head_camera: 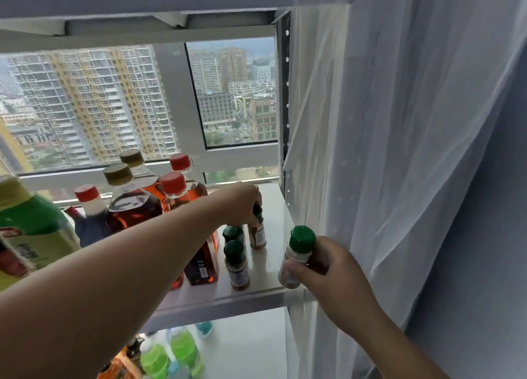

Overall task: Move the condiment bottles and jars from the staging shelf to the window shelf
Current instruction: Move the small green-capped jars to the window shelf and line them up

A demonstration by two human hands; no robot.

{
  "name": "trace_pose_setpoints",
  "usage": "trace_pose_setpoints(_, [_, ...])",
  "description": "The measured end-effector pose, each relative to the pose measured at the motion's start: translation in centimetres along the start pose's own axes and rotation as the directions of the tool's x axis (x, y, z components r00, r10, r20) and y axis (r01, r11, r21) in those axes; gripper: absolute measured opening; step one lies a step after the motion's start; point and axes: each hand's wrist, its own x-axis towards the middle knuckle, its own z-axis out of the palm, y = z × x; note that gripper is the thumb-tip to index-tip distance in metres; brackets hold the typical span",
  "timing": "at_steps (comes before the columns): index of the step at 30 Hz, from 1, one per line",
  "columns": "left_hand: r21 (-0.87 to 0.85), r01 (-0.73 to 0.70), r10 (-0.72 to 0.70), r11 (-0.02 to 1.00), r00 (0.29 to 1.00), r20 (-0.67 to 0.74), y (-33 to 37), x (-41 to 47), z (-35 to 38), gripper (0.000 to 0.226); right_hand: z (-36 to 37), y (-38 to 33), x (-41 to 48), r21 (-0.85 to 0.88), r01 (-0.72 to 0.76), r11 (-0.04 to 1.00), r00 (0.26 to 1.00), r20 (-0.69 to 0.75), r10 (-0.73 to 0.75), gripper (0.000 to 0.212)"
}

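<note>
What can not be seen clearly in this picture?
- Head view: left hand covers the cap of the far jar.
- The left arm hides the lower bottles.
- The frame's left edge cuts the green bottle.
- Jar labels are too blurred to read.
- The lower shelf's bottles are blurred.

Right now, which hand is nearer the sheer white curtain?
Right. The right hand, gripping a green-capped spice jar, sits beside the curtain; the left hand holds another jar farther left.

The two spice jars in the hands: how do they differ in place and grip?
The left hand grips its jar from above, over the cap, far back on the shelf. The right hand holds its jar around the body, cap bare, at the shelf's front edge. Both jars have green caps and brownish contents.
</note>
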Motion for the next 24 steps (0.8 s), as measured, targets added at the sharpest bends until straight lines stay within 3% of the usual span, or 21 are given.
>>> trace_pose_setpoints(17, [0.016,-0.01,0.011,1.0,0.999,-0.04,-0.2,-0.7,0.0,0.043,4.4,1.8,3.6,-0.127,-0.067,0.99,0.998,-0.016,0.065,0.018])
trace_pose_setpoints(22, [0.044,-0.044,0.05,0.998,0.986,-0.16,-0.4,-2.0,-2.4,0.023,5.9,2.1,5.7,-0.252,-0.05,0.966,0.999,-0.004,0.051,0.017])
trace_pose_setpoints(24, [0.05,-0.064,0.073,0.997,0.972,-0.223,-0.2,-3.0,-3.4,0.026,6.4,2.4,6.3,-0.301,-0.044,0.952,0.999,0.007,0.048,0.02])
